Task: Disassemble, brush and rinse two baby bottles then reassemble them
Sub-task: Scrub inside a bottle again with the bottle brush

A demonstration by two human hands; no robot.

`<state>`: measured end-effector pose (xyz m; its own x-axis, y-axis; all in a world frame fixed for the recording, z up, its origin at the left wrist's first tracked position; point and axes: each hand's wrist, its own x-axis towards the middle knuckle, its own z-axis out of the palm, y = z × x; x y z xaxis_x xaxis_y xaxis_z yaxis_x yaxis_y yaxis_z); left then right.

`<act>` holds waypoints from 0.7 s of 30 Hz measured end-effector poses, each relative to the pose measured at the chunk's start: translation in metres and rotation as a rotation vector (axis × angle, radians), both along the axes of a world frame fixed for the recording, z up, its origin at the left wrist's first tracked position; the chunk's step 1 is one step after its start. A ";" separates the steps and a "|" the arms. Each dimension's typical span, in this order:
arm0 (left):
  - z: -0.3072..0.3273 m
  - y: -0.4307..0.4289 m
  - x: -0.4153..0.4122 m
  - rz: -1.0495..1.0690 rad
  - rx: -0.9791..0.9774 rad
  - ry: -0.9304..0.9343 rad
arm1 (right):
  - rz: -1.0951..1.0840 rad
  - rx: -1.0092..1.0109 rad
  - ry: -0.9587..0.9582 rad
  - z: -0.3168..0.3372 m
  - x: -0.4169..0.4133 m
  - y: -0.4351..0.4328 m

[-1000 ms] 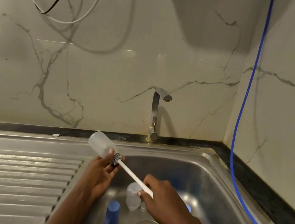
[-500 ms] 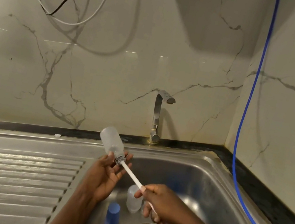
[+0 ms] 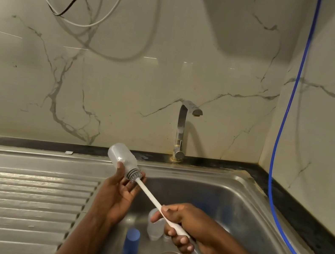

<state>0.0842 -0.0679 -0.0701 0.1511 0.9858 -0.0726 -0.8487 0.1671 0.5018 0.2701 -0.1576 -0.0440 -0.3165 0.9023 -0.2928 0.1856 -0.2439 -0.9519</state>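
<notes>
Left hand (image 3: 118,194) holds bottle (image 3: 122,158); right hand (image 3: 189,227) holds brush (image 3: 151,195)

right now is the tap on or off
Off. No water falls from the tap spout into the sink, and the bottle in the left hand sits away from it.

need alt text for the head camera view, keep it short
Over a steel sink, a left hand holds a clear baby bottle tilted while the right hand holds a white bottle brush, its bristles at the bottle's mouth. A second clear bottle and blue parts sit in the basin, below a tap.
</notes>
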 end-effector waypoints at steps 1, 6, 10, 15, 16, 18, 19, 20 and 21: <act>-0.001 0.000 0.000 -0.022 0.001 0.000 | -0.009 0.007 -0.027 0.000 0.000 -0.001; -0.006 0.001 0.005 -0.052 -0.060 0.100 | -0.200 0.501 -0.651 -0.021 -0.006 -0.001; -0.009 0.005 0.007 0.038 -0.083 0.195 | -0.177 0.635 -0.780 -0.023 -0.008 0.005; 0.000 0.003 -0.002 -0.040 -0.015 -0.052 | -0.023 -0.004 0.081 -0.008 -0.014 -0.002; -0.001 0.002 -0.002 -0.049 -0.013 -0.049 | -0.002 -0.015 0.086 -0.006 -0.012 -0.003; -0.003 0.002 -0.003 -0.058 -0.020 -0.011 | -0.012 0.081 -0.048 -0.007 -0.012 -0.006; -0.004 0.003 -0.003 -0.052 -0.031 0.006 | -0.025 0.139 -0.145 -0.008 -0.014 -0.009; -0.005 0.005 -0.005 -0.037 -0.042 0.023 | -0.032 0.172 -0.212 -0.008 -0.015 -0.010; -0.005 0.006 -0.007 -0.015 -0.058 0.041 | -0.022 0.177 -0.241 -0.008 -0.015 -0.012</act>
<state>0.0773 -0.0616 -0.0747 0.1618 0.9774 -0.1363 -0.8247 0.2097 0.5253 0.2552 -0.1692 -0.0521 -0.2368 0.9518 -0.1949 0.4083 -0.0846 -0.9089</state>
